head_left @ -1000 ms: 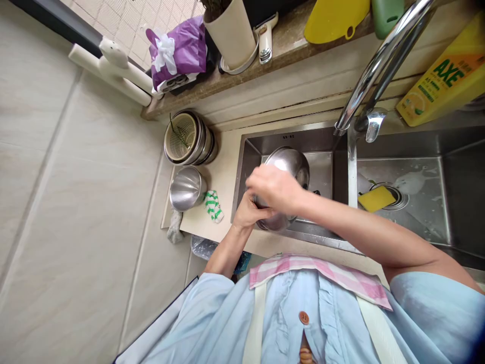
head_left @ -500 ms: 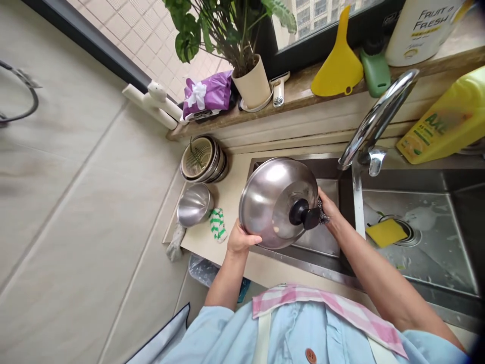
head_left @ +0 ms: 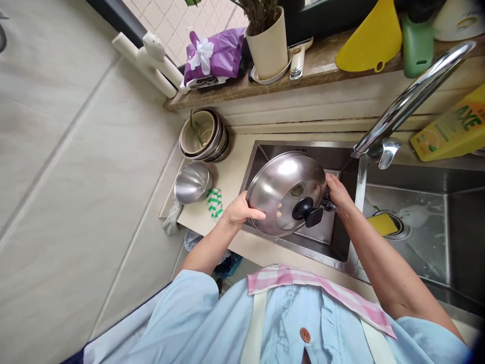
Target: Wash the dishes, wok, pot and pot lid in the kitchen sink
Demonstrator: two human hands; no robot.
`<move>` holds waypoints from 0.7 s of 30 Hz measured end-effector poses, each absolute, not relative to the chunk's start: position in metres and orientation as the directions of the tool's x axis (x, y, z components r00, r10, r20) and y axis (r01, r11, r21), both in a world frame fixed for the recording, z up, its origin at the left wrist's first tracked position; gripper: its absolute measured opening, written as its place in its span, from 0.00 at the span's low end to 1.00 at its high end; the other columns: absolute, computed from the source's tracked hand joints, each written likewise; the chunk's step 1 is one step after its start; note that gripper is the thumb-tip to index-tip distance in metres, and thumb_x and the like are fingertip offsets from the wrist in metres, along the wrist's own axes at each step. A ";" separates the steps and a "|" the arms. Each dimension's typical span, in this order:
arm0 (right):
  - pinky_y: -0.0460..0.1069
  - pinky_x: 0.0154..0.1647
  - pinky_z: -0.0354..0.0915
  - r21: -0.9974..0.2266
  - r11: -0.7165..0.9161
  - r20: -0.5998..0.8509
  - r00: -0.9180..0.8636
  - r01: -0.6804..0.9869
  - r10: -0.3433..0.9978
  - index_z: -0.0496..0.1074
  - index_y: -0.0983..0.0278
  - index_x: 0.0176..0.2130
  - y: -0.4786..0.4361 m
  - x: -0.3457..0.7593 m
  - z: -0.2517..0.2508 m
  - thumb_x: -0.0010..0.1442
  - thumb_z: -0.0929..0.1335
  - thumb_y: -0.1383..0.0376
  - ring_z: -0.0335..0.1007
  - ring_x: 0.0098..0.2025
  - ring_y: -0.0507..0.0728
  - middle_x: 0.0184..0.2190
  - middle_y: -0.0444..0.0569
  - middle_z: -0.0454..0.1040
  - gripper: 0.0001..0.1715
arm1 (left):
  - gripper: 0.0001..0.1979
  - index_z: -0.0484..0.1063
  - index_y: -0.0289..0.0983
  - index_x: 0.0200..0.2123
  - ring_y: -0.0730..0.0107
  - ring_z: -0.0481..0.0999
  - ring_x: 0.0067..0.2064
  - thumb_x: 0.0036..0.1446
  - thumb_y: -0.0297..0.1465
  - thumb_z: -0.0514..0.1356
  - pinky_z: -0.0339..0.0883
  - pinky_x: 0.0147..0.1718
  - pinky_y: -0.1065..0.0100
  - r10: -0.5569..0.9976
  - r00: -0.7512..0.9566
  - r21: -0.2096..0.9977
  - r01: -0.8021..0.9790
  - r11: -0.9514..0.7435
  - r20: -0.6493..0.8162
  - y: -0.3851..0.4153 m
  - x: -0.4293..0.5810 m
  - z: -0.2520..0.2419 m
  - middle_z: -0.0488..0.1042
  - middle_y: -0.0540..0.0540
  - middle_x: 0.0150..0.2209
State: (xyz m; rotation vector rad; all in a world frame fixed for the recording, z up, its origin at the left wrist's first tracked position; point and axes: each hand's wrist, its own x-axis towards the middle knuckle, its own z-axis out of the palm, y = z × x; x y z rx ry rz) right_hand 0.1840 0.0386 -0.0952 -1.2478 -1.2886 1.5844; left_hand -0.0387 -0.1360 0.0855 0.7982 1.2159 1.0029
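A shiny steel pot lid (head_left: 273, 189) with a black knob (head_left: 307, 212) is held tilted over the left sink basin (head_left: 322, 227). My left hand (head_left: 242, 208) grips its left rim, thumb on top. At the lid's right edge is my right hand (head_left: 338, 193), its fingers closed round a dark steel wool scrubber (head_left: 328, 200) that touches or nearly touches the lid. Part of the right fingers is hidden behind the rim.
A chrome faucet (head_left: 413, 101) arches over the basins. In the right basin lies a yellow sponge (head_left: 382, 224) by the drain. Stacked strainers (head_left: 199, 132), a steel bowl (head_left: 193, 182) and a green-striped cloth (head_left: 215, 204) stand left. A yellow bottle (head_left: 450, 129) is at right.
The view has shifted, so the sill and faucet look closer. My hands and the lid have moved slightly right in view, and the lid is tilted a little differently.
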 end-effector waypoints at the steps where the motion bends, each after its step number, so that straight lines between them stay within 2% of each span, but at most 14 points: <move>1: 0.55 0.40 0.68 -0.980 -0.151 -0.177 -0.228 0.127 0.957 0.69 0.60 0.32 0.039 0.184 -0.088 0.54 0.66 0.33 0.70 0.34 0.59 0.28 0.48 0.72 0.34 | 0.30 0.82 0.32 0.41 0.45 0.84 0.40 0.31 0.36 0.80 0.78 0.42 0.53 0.933 0.017 0.920 -0.160 0.357 -0.359 -0.136 -0.036 0.085 0.84 0.36 0.38; 4: 0.58 0.48 0.67 -0.931 0.175 0.138 -0.136 0.320 0.981 0.71 0.62 0.34 0.041 0.182 -0.051 0.59 0.67 0.41 0.70 0.41 0.61 0.35 0.52 0.73 0.27 | 0.24 0.82 0.31 0.34 0.50 0.83 0.37 0.30 0.35 0.79 0.77 0.42 0.57 0.925 -0.092 0.929 -0.053 0.366 -0.369 -0.137 -0.031 0.082 0.83 0.39 0.34; 6: 0.57 0.50 0.66 -0.857 0.396 0.352 -0.187 0.328 0.917 0.74 0.61 0.37 0.042 0.174 -0.018 0.62 0.68 0.47 0.70 0.46 0.62 0.41 0.53 0.72 0.20 | 0.22 0.82 0.31 0.30 0.53 0.82 0.36 0.29 0.35 0.79 0.76 0.40 0.59 0.910 -0.180 0.925 0.005 0.381 -0.374 -0.137 -0.030 0.078 0.82 0.41 0.31; 8: 0.56 0.49 0.66 -0.779 0.559 0.475 -0.315 0.283 0.822 0.75 0.61 0.40 0.042 0.161 0.015 0.64 0.68 0.52 0.70 0.46 0.61 0.42 0.52 0.72 0.15 | 0.22 0.81 0.31 0.29 0.56 0.81 0.34 0.28 0.34 0.79 0.75 0.38 0.62 0.901 -0.238 0.922 0.049 0.384 -0.363 -0.137 -0.029 0.077 0.81 0.43 0.29; 13: 0.55 0.43 0.65 -0.595 0.758 0.559 -0.540 0.267 0.629 0.74 0.64 0.36 0.010 0.123 0.063 0.69 0.64 0.62 0.66 0.40 0.60 0.35 0.52 0.70 0.12 | 0.16 0.80 0.32 0.25 0.63 0.76 0.29 0.30 0.31 0.77 0.71 0.31 0.65 0.920 -0.191 0.915 0.154 0.373 -0.343 -0.137 -0.020 0.075 0.76 0.47 0.23; 17: 0.53 0.37 0.63 -0.406 0.906 0.577 -0.734 0.123 0.358 0.73 0.64 0.30 -0.021 0.112 0.067 0.69 0.63 0.68 0.63 0.36 0.58 0.31 0.52 0.69 0.16 | 0.10 0.76 0.36 0.20 0.62 0.75 0.31 0.36 0.29 0.75 0.70 0.30 0.64 0.931 -0.195 0.924 0.167 0.343 -0.310 -0.136 -0.013 0.067 0.76 0.46 0.23; 18: 0.53 0.37 0.63 -0.401 0.907 0.578 -0.732 0.130 0.361 0.73 0.64 0.30 -0.019 0.113 0.065 0.69 0.63 0.67 0.62 0.36 0.58 0.31 0.51 0.70 0.16 | 0.11 0.75 0.36 0.20 0.61 0.75 0.32 0.36 0.29 0.75 0.70 0.30 0.64 0.929 -0.200 0.925 0.163 0.344 -0.310 -0.136 -0.013 0.066 0.75 0.47 0.23; 21: 0.53 0.37 0.63 -0.484 0.813 0.573 -0.586 0.323 0.573 0.74 0.63 0.32 -0.003 0.118 0.061 0.70 0.64 0.63 0.63 0.38 0.59 0.33 0.52 0.71 0.15 | 0.15 0.76 0.34 0.22 0.60 0.77 0.31 0.33 0.34 0.76 0.71 0.32 0.62 0.928 -0.175 0.927 0.125 0.352 -0.329 -0.139 -0.012 0.063 0.75 0.47 0.23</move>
